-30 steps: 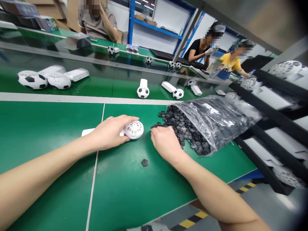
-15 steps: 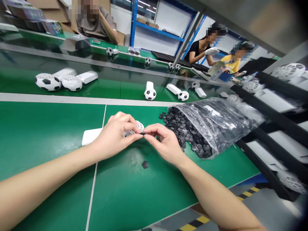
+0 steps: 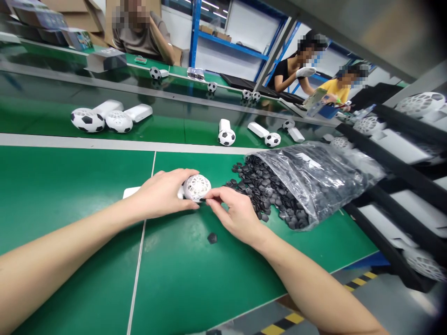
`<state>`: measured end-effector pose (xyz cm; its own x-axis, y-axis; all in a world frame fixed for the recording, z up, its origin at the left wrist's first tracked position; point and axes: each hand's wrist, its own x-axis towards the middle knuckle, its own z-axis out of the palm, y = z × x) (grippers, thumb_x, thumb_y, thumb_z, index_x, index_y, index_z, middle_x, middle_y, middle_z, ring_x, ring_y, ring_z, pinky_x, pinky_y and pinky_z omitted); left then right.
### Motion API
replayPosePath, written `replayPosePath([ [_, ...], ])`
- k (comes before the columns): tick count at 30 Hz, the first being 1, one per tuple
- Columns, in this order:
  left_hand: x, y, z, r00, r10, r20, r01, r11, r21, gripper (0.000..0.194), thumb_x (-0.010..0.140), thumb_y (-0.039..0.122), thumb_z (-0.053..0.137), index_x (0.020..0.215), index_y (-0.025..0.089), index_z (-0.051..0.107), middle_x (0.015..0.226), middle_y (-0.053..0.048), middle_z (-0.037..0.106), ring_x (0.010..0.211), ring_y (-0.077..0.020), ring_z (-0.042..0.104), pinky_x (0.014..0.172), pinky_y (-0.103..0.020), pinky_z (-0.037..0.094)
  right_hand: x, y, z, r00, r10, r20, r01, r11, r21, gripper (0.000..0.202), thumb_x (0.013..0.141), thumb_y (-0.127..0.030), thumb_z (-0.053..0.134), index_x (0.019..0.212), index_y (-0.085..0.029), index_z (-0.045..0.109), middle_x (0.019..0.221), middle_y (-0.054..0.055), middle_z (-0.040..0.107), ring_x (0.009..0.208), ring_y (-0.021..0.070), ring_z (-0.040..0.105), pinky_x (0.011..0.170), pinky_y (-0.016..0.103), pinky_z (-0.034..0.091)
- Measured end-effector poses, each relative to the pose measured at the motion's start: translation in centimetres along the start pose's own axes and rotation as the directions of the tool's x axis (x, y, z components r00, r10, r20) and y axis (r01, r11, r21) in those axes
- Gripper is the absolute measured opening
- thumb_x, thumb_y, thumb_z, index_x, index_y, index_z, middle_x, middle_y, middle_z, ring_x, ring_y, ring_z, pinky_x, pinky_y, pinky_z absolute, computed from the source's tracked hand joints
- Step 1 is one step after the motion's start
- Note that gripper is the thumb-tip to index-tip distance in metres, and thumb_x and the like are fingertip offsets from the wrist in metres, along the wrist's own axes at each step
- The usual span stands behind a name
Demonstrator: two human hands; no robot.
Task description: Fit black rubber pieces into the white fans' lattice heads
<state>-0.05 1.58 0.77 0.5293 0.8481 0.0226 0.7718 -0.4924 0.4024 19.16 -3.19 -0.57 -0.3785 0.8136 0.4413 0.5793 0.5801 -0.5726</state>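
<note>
My left hand [image 3: 167,191] is closed round a white football-shaped shell [image 3: 197,187] whose openwork top faces up. A white block-like body [image 3: 130,191] joined to the shell shows partly behind that hand. At the shell's near right side, my right hand [image 3: 233,211] pinches a small black piece [image 3: 203,199], mostly hidden by the fingertips. One loose black pentagon piece [image 3: 212,238] lies on the green table [image 3: 181,284] in front of the hands. To the right, a heap of black pentagon pieces [image 3: 261,186] spills from a clear plastic bag [image 3: 328,174].
Beyond the table edge, a green conveyor [image 3: 181,121] carries several white football-shaped units [image 3: 88,120]. A black rack [image 3: 394,204] with white parts stands at the right. Several co-workers sit across the line, one person [image 3: 293,70] wearing a white glove.
The left hand has gone from pinching the black piece to gripping the shell. My right hand has brought the piece to the shell's side. Units on the conveyor have shifted right.
</note>
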Motion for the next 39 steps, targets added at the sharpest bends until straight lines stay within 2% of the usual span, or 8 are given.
replayPosePath([
  [4, -0.1, -0.1, 0.1, 0.999, -0.03, -0.045, 0.027, 0.998, -0.064, 0.071, 0.062, 0.064, 0.056, 0.122, 0.027, 0.045, 0.124, -0.002, 0.053, 0.108, -0.0257, 0.052, 0.084, -0.035, 0.042, -0.1, -0.3, 0.3, 0.997, 0.072, 0.005, -0.072, 0.996, 0.055, 0.01, 0.082, -0.017, 0.051, 0.086, -0.02, 0.059, 0.082, 0.001, 0.065, 0.075, 0.0128, 0.06, 0.071, 0.024, 0.047],
  [11, -0.2, -0.5, 0.2, 0.997, -0.049, -0.062, 0.042, 0.992, -0.116, 0.066, 0.061, 0.062, 0.059, 0.118, 0.029, 0.048, 0.119, 0.001, 0.056, 0.102, -0.0233, 0.055, 0.081, -0.032, 0.044, -0.1, -1.0, 0.9, 0.994, 0.107, -0.011, -0.106, 0.993, 0.046, 0.01, 0.084, -0.017, 0.047, 0.085, -0.02, 0.057, 0.081, 0.002, 0.062, 0.075, 0.0133, 0.057, 0.071, 0.026, 0.046],
  [19, -0.3, -0.2, 0.1, 0.997, -0.029, -0.07, 0.023, 0.996, -0.081, 0.067, 0.061, 0.062, 0.059, 0.118, 0.029, 0.047, 0.118, 0.0, 0.057, 0.101, -0.0242, 0.056, 0.078, -0.032, 0.044, 0.0, -0.8, 2.1, 0.983, 0.161, -0.091, -0.155, 0.985, 0.069, 0.008, 0.079, -0.016, 0.053, 0.085, -0.02, 0.057, 0.097, 0.005, 0.046, 0.096, 0.0152, 0.049, 0.083, 0.03, 0.044],
  [25, -0.1, 0.1, -0.2, 0.999, -0.032, -0.036, 0.028, 0.995, -0.093, 0.058, 0.06, 0.054, 0.062, 0.11, 0.029, 0.049, 0.107, 0.001, 0.061, 0.091, -0.0234, 0.059, 0.069, -0.031, 0.045, 0.3, -0.6, 1.9, 0.973, 0.203, -0.108, -0.193, 0.976, 0.1, 0.01, 0.073, -0.016, 0.059, 0.075, -0.021, 0.051, 0.103, 0.005, 0.047, 0.106, 0.0177, 0.045, 0.093, 0.037, 0.038],
  [29, -0.1, 0.1, -0.4, 0.999, -0.024, -0.027, 0.021, 0.993, -0.118, 0.054, 0.061, 0.051, 0.063, 0.108, 0.029, 0.049, 0.102, 0.002, 0.063, 0.088, -0.0232, 0.059, 0.066, -0.029, 0.044, 0.7, -0.3, 1.9, 0.964, 0.246, -0.096, -0.228, 0.959, 0.169, 0.018, 0.072, -0.021, 0.063, 0.079, -0.021, 0.045, 0.107, 0.005, 0.051, 0.107, 0.0181, 0.047, 0.092, 0.038, 0.039],
  [32, -0.1, -0.2, -0.5, 1.0, -0.015, -0.002, 0.014, 0.987, -0.161, 0.055, 0.062, 0.051, 0.063, 0.11, 0.029, 0.049, 0.105, 0.001, 0.062, 0.09, -0.0227, 0.059, 0.067, -0.028, 0.044, 0.7, 0.1, 2.0, 0.97, 0.235, -0.067, -0.218, 0.957, 0.193, 0.018, 0.075, -0.021, 0.059, 0.085, -0.021, 0.044, 0.11, 0.006, 0.052, 0.107, 0.0182, 0.048, 0.09, 0.037, 0.041],
  [39, -0.1, -0.4, -0.5, 1.0, -0.012, 0.003, 0.012, 0.981, -0.194, 0.054, 0.063, 0.052, 0.062, 0.11, 0.028, 0.049, 0.105, 0.001, 0.062, 0.091, -0.0218, 0.058, 0.07, -0.028, 0.044, 0.7, 0.5, 1.9, 0.988, 0.133, -0.076, -0.126, 0.987, 0.095, 0.02, 0.078, -0.023, 0.058, 0.092, -0.021, 0.044, 0.11, 0.008, 0.053, 0.104, 0.0179, 0.05, 0.087, 0.035, 0.042],
])
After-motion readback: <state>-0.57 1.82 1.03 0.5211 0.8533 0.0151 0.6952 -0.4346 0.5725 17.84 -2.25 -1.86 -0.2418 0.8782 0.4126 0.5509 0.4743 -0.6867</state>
